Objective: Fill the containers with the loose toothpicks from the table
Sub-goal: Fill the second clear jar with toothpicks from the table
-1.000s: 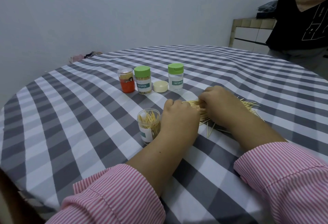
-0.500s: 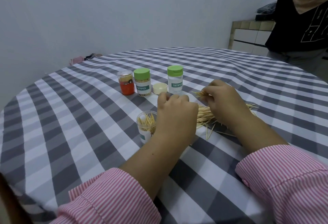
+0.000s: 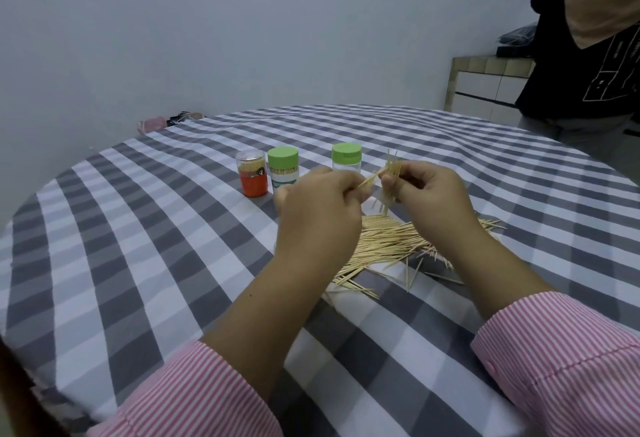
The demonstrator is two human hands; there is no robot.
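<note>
1. A person in pink-striped sleeves (image 3: 568, 360) works over a round counter (image 3: 114, 263) draped in a grey-and-white checked cloth, both hands raised above its middle.
2. The right hand (image 3: 431, 199) grasps a small bundle of toothpicks (image 3: 390, 182), fingers curled round it; the sticks stand roughly upright and fan out above and below the grip.
3. The left hand (image 3: 320, 209) pinches the end of one slanted toothpick (image 3: 370, 180) whose far end meets the bundle, the other fingers curled.
4. A loose pile of toothpicks (image 3: 391, 246) lies on the cloth beneath and just beyond the hands, toward the right half of the counter, with stray sticks scattered along its near side.
5. Three containers stand in a row past the hands, toward the far edge: a clear-lidded orange container (image 3: 252, 173) on the left, a green-capped toothpick container (image 3: 283, 168) just beside it and partly hidden by the left hand, and a second green-capped clear container (image 3: 346, 157) further right, apart from the pair.
6. A second person in a dark printed shirt (image 3: 588, 55) stands beyond the far right edge of the counter, in front of a tiled cabinet (image 3: 481, 86).
</note>
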